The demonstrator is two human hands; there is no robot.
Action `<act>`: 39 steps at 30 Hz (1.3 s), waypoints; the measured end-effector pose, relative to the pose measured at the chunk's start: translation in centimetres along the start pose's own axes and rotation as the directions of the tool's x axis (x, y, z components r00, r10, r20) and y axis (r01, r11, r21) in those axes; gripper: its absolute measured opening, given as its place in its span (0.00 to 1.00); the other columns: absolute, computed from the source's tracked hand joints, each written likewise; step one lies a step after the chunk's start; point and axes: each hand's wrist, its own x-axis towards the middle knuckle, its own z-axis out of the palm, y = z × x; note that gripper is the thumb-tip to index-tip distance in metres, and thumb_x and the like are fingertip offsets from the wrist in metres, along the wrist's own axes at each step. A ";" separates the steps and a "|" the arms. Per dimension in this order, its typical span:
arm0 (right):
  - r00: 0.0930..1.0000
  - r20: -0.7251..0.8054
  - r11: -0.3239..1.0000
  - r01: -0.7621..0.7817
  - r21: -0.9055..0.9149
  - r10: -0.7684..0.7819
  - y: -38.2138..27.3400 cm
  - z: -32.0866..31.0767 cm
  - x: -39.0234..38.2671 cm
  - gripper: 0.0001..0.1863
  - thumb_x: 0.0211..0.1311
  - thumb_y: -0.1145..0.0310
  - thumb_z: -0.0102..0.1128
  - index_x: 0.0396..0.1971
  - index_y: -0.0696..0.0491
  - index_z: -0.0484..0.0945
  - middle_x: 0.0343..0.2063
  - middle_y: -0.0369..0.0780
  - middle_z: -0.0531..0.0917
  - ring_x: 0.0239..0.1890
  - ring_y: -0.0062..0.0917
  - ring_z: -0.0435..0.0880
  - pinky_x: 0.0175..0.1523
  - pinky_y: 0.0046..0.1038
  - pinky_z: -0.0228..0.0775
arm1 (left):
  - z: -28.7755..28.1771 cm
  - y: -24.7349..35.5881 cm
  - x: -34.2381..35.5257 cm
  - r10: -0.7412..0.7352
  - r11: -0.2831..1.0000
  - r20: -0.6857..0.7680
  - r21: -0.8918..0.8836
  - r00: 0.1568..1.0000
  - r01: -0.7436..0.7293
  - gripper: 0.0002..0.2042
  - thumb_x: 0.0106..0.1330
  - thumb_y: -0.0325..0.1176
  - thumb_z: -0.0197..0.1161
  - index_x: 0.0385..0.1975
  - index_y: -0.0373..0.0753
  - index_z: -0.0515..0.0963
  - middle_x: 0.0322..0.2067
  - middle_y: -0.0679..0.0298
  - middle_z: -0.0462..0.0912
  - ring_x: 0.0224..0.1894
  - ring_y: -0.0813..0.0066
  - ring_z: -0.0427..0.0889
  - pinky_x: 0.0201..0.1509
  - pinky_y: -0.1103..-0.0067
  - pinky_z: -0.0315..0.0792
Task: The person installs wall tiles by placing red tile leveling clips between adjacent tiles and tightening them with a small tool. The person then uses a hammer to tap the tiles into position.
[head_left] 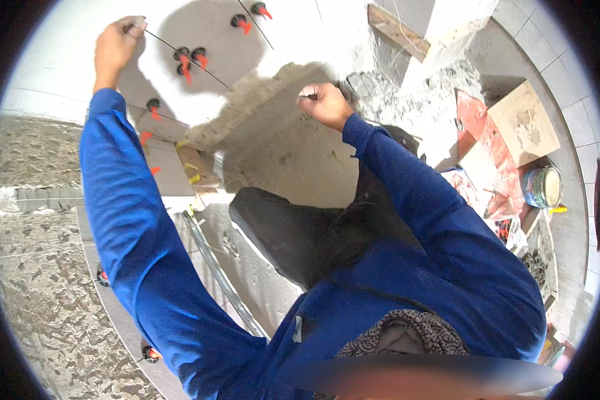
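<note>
My left hand (115,53) reaches far up to the light wall tiles (123,90). Its fingertips are pinched together at the end of a dark joint line between tiles; what they hold, if anything, is too small to name. Along the joints sit several tile levelling clips (199,56) with black bases and red handles. My right hand (328,107) is closed, thumb against fingers, above the bare grey patch in front of my knees. A small pale bit shows at its fingertips, but I cannot make out what it is.
A cardboard piece (524,123) and a tin bucket (543,187) stand at the right amid red sheeting (472,115). Rough adhesive-streaked surface (40,320) lies at the left. A metal profile (221,277) runs beside my dark-trousered leg. Wood (399,32) frames a recess at the top.
</note>
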 end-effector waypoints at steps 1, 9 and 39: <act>0.998 0.023 0.996 -0.054 0.071 0.052 0.8 0.1 -0.5 0.13 0.52 0.61 0.60 0.28 0.56 0.81 0.19 0.46 0.79 0.23 0.32 0.78 0.34 0.31 0.71 | 0.1 0.0 0.1 0.009 0.998 -0.012 0.055 1.000 -0.008 0.15 0.59 0.44 0.63 0.43 0.45 0.82 0.34 0.57 0.85 0.39 0.61 0.84 0.46 0.72 0.74; 0.999 0.037 0.999 0.018 -0.034 -0.017 3.7 0.7 -2.4 0.13 0.51 0.61 0.61 0.30 0.57 0.81 0.24 0.48 0.81 0.26 0.34 0.82 0.35 0.33 0.72 | -0.5 -0.2 0.4 0.042 0.993 0.014 0.111 0.999 -0.044 0.17 0.56 0.43 0.63 0.40 0.38 0.81 0.32 0.54 0.84 0.35 0.63 0.84 0.43 0.73 0.74; 0.858 0.296 0.681 0.513 -0.523 -0.419 -3.8 8.6 5.8 0.44 0.54 0.74 0.53 0.70 0.44 0.43 0.40 0.48 0.79 0.38 0.43 0.82 0.39 0.41 0.75 | -0.6 2.7 -1.6 -0.045 0.952 -0.021 0.302 0.999 0.050 0.14 0.61 0.37 0.60 0.47 0.50 0.81 0.41 0.56 0.84 0.46 0.57 0.81 0.49 0.68 0.73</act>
